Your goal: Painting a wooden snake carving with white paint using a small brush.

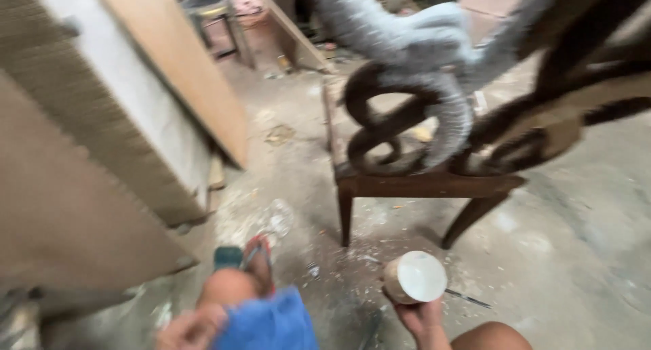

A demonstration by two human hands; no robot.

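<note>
One wooden mallet [414,277] (right grip [422,317])

Open floor [583,208] on the right side is pretty roomy, just dusty concrete, so a hand could swing out there without hitting anything. Straight ahead is blocked by the dark wooden chair frame [420,184] with its curly carved scrollwork [380,130] and the grey padded wrap [434,45] looping over it, and its legs stick down into the chips and dust right past the pale wooden block [415,277]. Left is tight too, big boards [169,72] leaning in close, leaving only a narrow strip of floor running back toward the stool [213,14].
</note>
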